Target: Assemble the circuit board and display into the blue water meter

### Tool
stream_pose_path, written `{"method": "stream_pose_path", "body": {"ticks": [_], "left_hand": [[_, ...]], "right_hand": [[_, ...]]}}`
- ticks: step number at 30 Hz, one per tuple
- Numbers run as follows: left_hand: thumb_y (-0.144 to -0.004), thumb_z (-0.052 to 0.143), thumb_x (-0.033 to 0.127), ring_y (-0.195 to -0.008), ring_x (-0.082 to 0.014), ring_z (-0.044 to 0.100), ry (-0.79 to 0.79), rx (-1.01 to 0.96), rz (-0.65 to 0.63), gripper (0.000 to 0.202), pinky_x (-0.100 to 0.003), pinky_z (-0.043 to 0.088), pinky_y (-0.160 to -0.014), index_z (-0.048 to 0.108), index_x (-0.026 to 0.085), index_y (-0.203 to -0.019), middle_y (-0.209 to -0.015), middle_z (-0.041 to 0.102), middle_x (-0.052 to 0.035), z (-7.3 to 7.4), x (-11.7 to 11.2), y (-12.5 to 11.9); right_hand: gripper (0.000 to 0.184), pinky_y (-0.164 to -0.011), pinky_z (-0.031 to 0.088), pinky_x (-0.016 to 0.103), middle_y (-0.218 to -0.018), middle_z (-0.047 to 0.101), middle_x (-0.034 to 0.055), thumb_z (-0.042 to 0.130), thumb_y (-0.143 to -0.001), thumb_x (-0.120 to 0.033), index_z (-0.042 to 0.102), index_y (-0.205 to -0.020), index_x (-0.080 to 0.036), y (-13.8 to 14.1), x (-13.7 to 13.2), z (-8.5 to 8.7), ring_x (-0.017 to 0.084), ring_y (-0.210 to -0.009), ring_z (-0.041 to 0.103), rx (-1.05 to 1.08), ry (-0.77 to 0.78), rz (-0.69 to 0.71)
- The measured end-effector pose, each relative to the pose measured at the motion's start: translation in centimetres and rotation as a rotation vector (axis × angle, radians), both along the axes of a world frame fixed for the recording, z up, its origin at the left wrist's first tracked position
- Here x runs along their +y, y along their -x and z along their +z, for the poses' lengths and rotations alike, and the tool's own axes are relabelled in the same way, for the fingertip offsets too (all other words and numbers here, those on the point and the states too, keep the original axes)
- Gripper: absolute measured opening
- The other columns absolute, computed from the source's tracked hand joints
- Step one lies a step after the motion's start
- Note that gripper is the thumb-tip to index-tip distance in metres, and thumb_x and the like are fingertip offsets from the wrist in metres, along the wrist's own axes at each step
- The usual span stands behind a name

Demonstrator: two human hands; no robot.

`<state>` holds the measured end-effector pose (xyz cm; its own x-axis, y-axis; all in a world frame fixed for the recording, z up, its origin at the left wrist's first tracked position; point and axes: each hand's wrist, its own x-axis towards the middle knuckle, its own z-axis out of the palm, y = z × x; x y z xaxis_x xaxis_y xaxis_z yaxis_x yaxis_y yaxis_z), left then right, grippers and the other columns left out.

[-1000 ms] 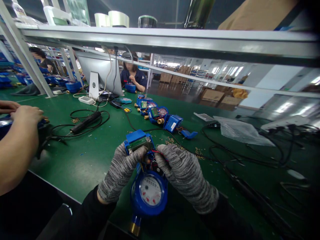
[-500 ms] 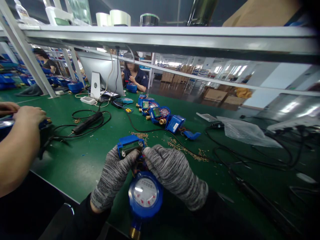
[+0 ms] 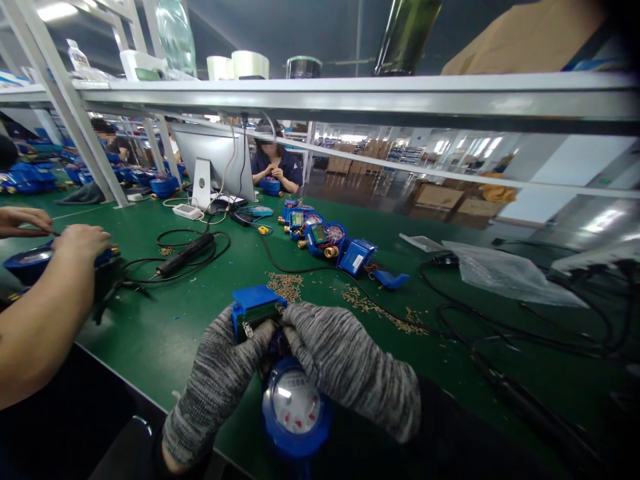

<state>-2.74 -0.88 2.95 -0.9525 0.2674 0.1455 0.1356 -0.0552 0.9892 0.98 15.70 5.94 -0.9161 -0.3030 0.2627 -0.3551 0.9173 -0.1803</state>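
Closest to me, a round blue water meter with a white dial and red pointers point(image 3: 296, 407) hangs or sits just below the worker's two gloved hands; whether it rests on the green surface point(image 3: 200, 320) I cannot tell. The left hand, in a mottled grey knit glove point(image 3: 217, 373), grips an open blue plastic housing with a green circuit board inside point(image 3: 257, 298), thumb along its near edge. The right hand, gloved alike point(image 3: 350, 360), has its fingers bunched against the housing's right end, above the dial; what they pinch, if anything, is hidden from me.

Off to the left, a co-worker's bare hand point(image 3: 80, 243) is bent over another blue meter with a round window point(image 3: 30, 265). Beyond the housing lies a loose scatter of tiny brass-coloured pieces point(image 3: 285, 287), with a black pen-shaped tool on a coiled cord point(image 3: 185, 255) to its left. Further out, several blue meters with brass fittings point(image 3: 320, 233) form a slanting row, and a crumpled clear plastic bag point(image 3: 505, 267) lies well to their right.

Past these stands a silver monitor, its back towards us point(image 3: 220, 153), under a long white metal shelf point(image 3: 325, 93). Behind it sits a person in dark clothing point(image 3: 295, 172), both hands at a blue meter. Brown cardboard boxes point(image 3: 440, 197) fill the distance.
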Motion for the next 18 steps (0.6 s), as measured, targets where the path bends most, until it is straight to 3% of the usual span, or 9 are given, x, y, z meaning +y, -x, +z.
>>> {"method": "stream_pose_path", "body": {"ticks": [5, 11, 18], "left_hand": [[-0.077, 0.081, 0.039, -0.093, -0.0240, 0.072, -0.033, -0.066, -0.102, 0.035, -0.032, 0.058, -0.085, 0.075, 0.018, -0.104, -0.101, 0.079, -0.0066, 0.6, -0.3, 0.2], [-0.080, 0.079, 0.033, -0.082, -0.0186, 0.071, -0.099, -0.095, -0.203, 0.031, -0.028, 0.056, -0.079, 0.075, 0.017, -0.107, -0.100, 0.079, -0.0055, 0.7, -0.3, 0.3], [-0.082, 0.077, 0.027, -0.085, -0.0191, 0.071, -0.150, -0.081, -0.214, 0.030, -0.029, 0.057, -0.083, 0.074, 0.016, -0.110, -0.101, 0.078, -0.0051, 0.7, -0.2, 0.4]], "right_hand": [[0.015, -0.087, 0.054, 0.042, -0.099, 0.071, 0.0102, 0.055, -0.097, -0.014, 0.068, -0.102, -0.012, 0.0, 1.0, 1.7, 0.025, -0.090, 0.067, -0.241, 0.183, -0.051], [0.017, -0.083, 0.050, 0.035, -0.095, 0.069, 0.0066, 0.050, -0.102, -0.018, 0.066, -0.095, -0.015, 0.3, 3.1, 0.7, 0.020, -0.086, 0.062, -0.309, 0.364, 0.088], [0.019, -0.078, 0.048, 0.032, -0.091, 0.068, 0.0036, 0.052, -0.102, -0.018, 0.066, -0.089, -0.016, 1.1, 3.2, 0.8, 0.018, -0.084, 0.062, -0.328, 0.402, 0.105]]}}
